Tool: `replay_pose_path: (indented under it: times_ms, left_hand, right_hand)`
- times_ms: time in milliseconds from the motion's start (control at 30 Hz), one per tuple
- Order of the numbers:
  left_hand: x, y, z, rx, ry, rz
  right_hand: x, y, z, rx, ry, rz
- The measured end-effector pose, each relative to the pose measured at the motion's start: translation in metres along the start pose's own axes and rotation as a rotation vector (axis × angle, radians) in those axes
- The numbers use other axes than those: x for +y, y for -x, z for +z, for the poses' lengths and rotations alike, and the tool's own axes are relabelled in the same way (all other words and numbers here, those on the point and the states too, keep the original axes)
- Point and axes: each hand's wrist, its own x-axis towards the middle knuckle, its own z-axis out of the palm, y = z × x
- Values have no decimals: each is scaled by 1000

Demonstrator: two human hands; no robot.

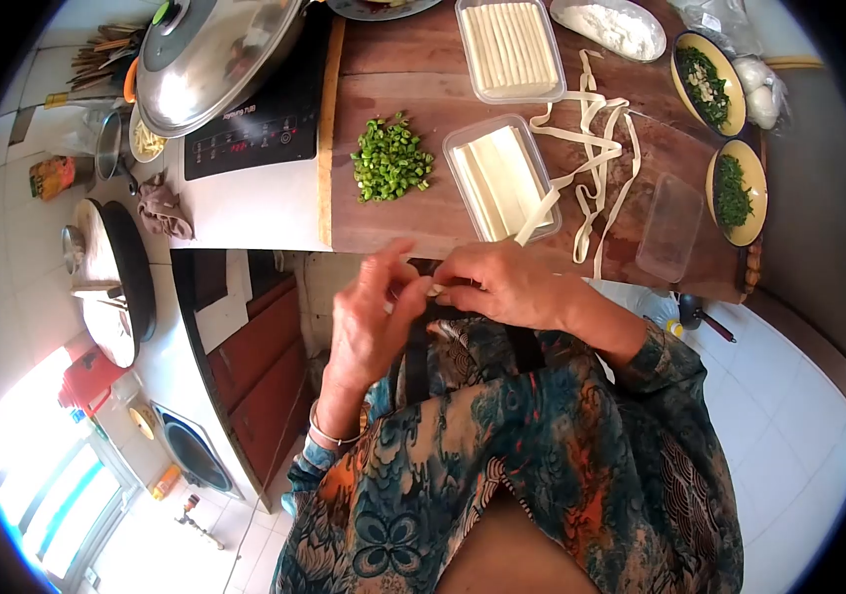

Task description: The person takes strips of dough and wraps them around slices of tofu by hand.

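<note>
Your right hand [514, 285] is at the near edge of the worktop [383, 84], thumb and fingers nearly closed, apparently pinching the end of a dough strip [539, 217]; a pale bit shows at the tips. Your left hand [369, 309] faces it, fingers loosely curled and partly spread, thumb reaching to that same bit; whether it grips anything, cannot tell. From behind your right hand the strip runs over the near right corner of the near container [462, 186], towards the loose strips [609, 151].

Step in hand, my reading: fingertip work on one strip's end. Next move calls for a light pinch and some slack, so you don't stretch the strip or snag it on the rim.

Further out: dough sheets [497, 178] in the near container; chopped greens [391, 158] to its left; far container [517, 99] beyond; clear lid [670, 228] by the near right corner; two bowls [755, 188] along the right edge.
</note>
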Motion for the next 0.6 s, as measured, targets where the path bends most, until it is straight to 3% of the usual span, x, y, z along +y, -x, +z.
replay_pose_path:
  times_ms: [33,133,233,267,333,500,600]
  left_hand:
    - [-7,-4,1,88,43,38]
    - [-26,-11,3,54,429,-96]
    - [-33,-23,31,-159,633,37]
    - [-28,-23,44,-215,795,-97]
    - [-24,-34,69,-283,671,20]
    - [9,-52,84,-419,807,-20]
    - [19,-51,88,-419,763,-29]
  right_hand:
    - [10,2,10,114,-21,-85]
    - [11,13,13,222,-277,72]
    - [-2,15,-1,368,-455,122]
    - [-5,15,-7,435,-488,111]
    - [-8,12,-18,549,-690,11]
    - [-6,26,-52,844,-577,-18]
    - [8,38,-70,897,-540,-15]
